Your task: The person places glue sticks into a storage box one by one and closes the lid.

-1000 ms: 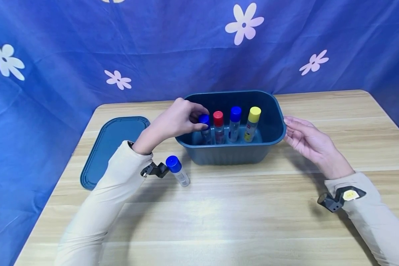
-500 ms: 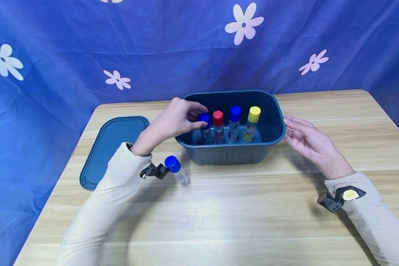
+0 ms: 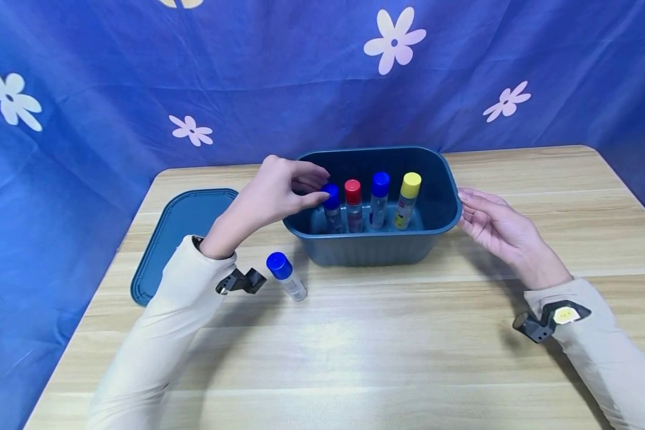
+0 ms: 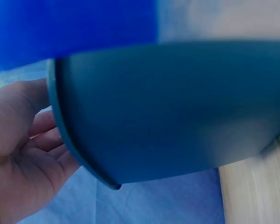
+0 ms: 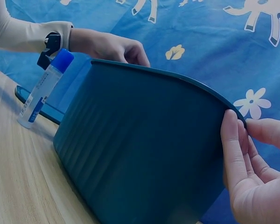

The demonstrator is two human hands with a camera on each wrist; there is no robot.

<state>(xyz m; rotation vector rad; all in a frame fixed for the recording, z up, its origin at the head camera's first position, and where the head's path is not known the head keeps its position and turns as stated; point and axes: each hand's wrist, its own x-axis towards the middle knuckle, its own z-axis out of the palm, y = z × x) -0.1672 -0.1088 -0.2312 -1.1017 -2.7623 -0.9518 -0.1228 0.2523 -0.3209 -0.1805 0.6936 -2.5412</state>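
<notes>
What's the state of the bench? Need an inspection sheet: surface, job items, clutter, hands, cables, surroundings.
Surface: light wood-grain table.
Tub: dark blue-green tub, open; four bottles stand in a row inside: near blue-capped bottle, red-capped bottle, second blue-capped bottle, yellow-capped bottle.
Outside tub: loose blue-capped bottle, upright, by the tub's front left.
Lid: flat lid on the left, partly behind the left sleeve.
Clutter: nothing seen.
Left hand: at the near blue cap; grip unclear.
Right hand: pinches the tub's right rim.
Cables: nothing seen.
Surroundings: blue flowered cloth behind.
</notes>
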